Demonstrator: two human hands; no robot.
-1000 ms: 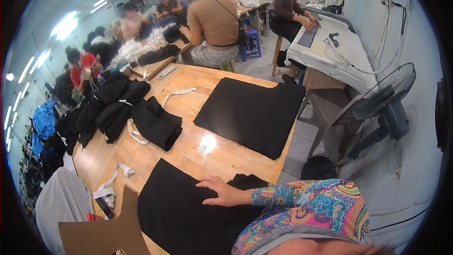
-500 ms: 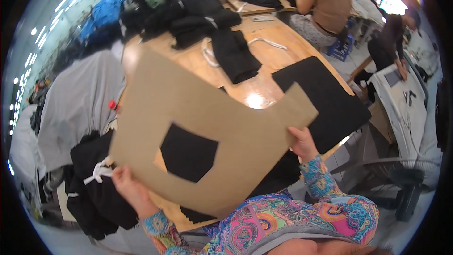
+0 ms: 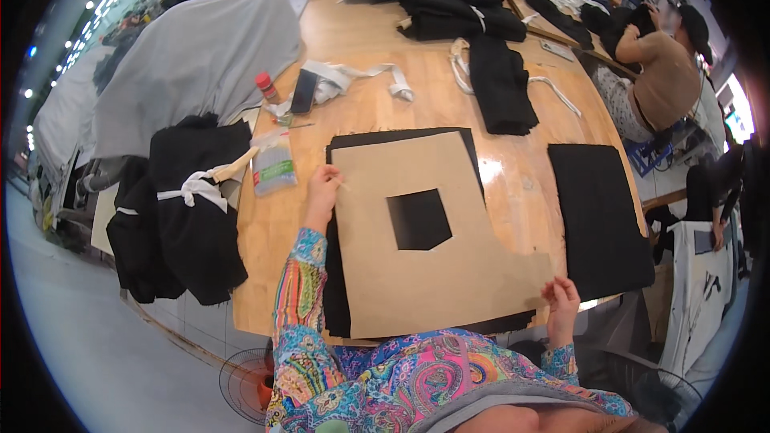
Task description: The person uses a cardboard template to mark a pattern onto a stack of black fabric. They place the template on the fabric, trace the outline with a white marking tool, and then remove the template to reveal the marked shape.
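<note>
A brown card pattern template point(image 3: 385, 289) with a five-sided cut-out lies over black fabric point(image 3: 337, 305) on the wooden table. Through the cut-out the black cloth shows, and its edges stick out past the card at the top, left and bottom. My left hand point(image 3: 322, 192) pinches the card's upper left edge. At the projecting lower right corner, my right hand point(image 3: 561, 305) has its curled fingers closed on the card's edge. To the right lies a separate folded black fabric stack point(image 3: 601, 220).
Beyond the template are a rolled black bundle point(image 3: 501, 84), white cloth strips point(image 3: 333, 80), a phone point(image 3: 304, 92), a red-capped bottle point(image 3: 266, 86) and a plastic packet point(image 3: 274, 162). Tied black bundles point(image 3: 196, 224) hang at the left edge. A person point(image 3: 662, 72) sits far right.
The card template, held up and tilted in both hands before, now lies lower on the black fabric. Both hands have stayed at its edges. My view has swung, showing more of the table's left side.
</note>
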